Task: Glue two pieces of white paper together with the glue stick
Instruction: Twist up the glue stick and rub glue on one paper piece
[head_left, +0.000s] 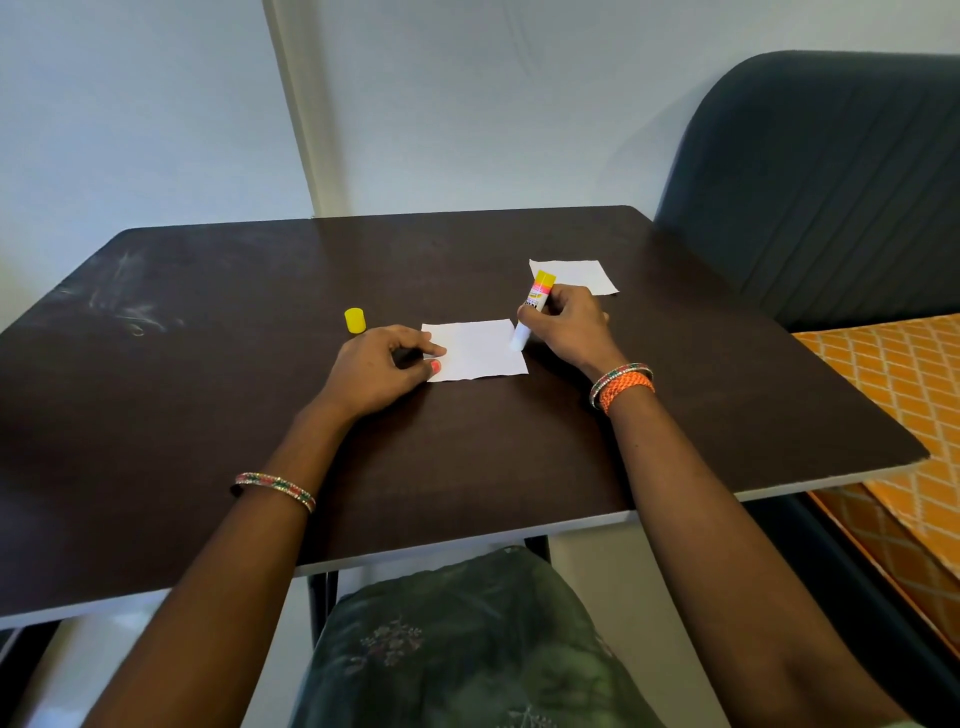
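A small white paper (480, 351) lies flat in the middle of the dark table (260, 415). My left hand (382, 369) rests on the table and pins the paper's left edge with thumb and forefinger. My right hand (566, 325) grips the uncapped glue stick (532, 306), yellow and pink at the top, tilted, with its white tip touching the paper's right edge. A second white paper (576, 274) lies farther back on the right, partly behind the glue stick. The yellow cap (355, 320) stands on the table left of the first paper.
A dark upholstered chair (821, 182) stands at the table's right rear corner. An orange patterned cloth (904, 415) lies beside the right edge. A pale wall runs behind the table. My lap in green fabric (467, 649) shows below the front edge.
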